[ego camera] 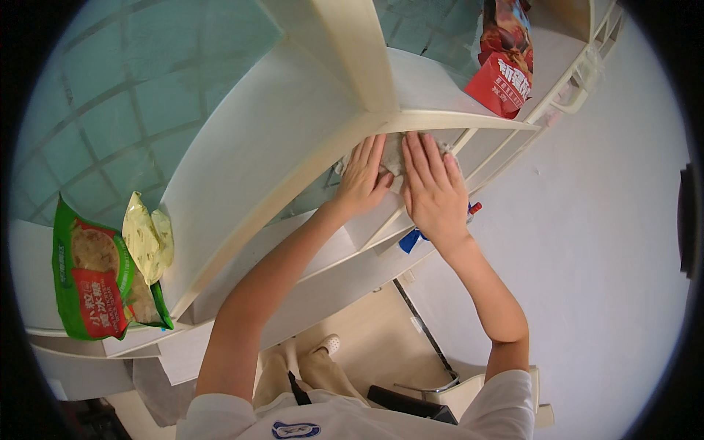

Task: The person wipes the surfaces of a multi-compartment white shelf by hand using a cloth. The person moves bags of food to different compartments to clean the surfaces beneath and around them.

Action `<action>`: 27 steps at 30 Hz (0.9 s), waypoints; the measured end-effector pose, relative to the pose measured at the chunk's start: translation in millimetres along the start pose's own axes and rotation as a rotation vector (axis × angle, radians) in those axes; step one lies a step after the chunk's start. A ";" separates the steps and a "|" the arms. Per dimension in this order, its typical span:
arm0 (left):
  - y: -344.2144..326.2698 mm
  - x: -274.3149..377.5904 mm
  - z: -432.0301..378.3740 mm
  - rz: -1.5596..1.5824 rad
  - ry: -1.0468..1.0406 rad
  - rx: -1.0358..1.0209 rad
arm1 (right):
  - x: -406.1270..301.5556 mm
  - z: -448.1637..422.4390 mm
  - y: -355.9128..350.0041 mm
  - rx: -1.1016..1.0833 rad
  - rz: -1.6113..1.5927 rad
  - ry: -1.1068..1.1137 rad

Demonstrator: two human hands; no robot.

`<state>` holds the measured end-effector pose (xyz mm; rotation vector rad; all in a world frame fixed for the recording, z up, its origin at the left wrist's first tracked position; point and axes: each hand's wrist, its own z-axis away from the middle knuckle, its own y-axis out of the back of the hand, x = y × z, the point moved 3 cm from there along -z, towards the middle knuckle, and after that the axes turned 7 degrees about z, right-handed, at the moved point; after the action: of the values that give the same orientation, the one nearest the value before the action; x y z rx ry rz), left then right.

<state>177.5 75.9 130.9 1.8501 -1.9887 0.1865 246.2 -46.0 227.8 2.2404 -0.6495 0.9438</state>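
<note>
My left hand (360,184) lies palm down on a crumpled greyish cloth (392,157), its fingers together and the thumb out to the side. Beside it, my right hand (436,192) presses the same cloth, fingers stretched away from me. The two hands hold the cloth against a surface inside a white shelf unit, just below the junction of its cream-edged boards (379,118). Parts of the cloth stick out past both hands. What lies directly beneath it is hidden.
A green and red food bag (96,275) and a pale yellow packet (144,239) sit at left. A red bag (503,77) stands on the upper right shelf. Below my right hand shows a blue item (410,241). A white wall (594,247) borders the right; a chair (467,393) stands below.
</note>
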 end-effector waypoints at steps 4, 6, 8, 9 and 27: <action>-1.7 -3.6 19.9 -0.021 0.039 -0.024 | -15.0 11.7 -8.1 -0.013 0.023 0.027; 1.3 -2.2 26.9 -0.014 0.054 -0.043 | -19.0 15.0 -9.4 -0.022 0.000 0.030; 6.9 1.0 33.2 -0.045 0.069 -0.075 | -20.5 14.8 -9.7 -0.011 -0.018 0.031; 10.2 5.1 34.5 -0.076 0.075 -0.095 | -19.6 15.0 -9.3 -0.007 -0.023 0.032; -14.8 2.0 38.2 0.011 0.075 -0.044 | -4.3 18.2 -3.3 -0.008 -0.103 0.128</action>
<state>184.0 58.2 94.5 1.7792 -1.9373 0.2107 253.9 -55.6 213.3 2.1642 -0.4750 1.0206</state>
